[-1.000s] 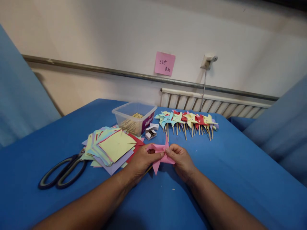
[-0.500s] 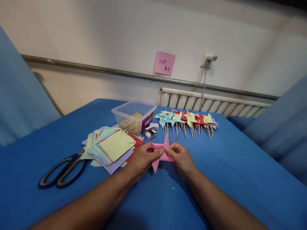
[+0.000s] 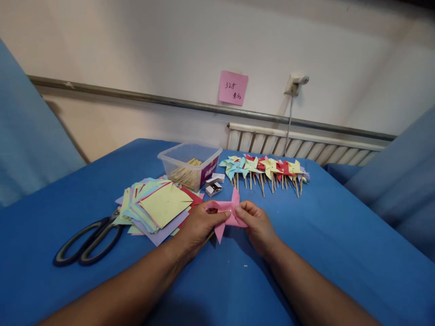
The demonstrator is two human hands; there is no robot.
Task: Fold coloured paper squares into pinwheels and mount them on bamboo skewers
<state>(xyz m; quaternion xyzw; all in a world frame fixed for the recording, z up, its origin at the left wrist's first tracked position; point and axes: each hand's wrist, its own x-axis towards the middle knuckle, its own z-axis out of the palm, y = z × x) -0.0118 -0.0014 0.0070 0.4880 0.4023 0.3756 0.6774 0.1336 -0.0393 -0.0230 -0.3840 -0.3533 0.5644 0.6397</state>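
A pink paper pinwheel (image 3: 234,220) is held between both hands above the blue cloth, its points folded in to a small shiny pin at the centre. My left hand (image 3: 201,222) is closed on its left side, the thumb lying near the pin. Below that hand a bit of a wooden stick (image 3: 208,237) shows; the rest is hidden. My right hand (image 3: 256,226) pinches the pinwheel's right blade between thumb and fingers. Just beyond the hands stands a small open box (image 3: 213,188) of metal pins.
Left of my hands lies a pile of coloured paper squares (image 3: 165,206), with large scissors (image 3: 90,242) beside it. Behind is a clear plastic tub (image 3: 170,158) of wooden sticks. Several pinwheels (image 3: 271,167) on sticks lie at the back right, near the radiator (image 3: 265,141).
My right thumb has drawn slightly back from the pinwheel's centre, so the pin there now shows. Both hands keep hold of the pinwheel in nearly the same place.
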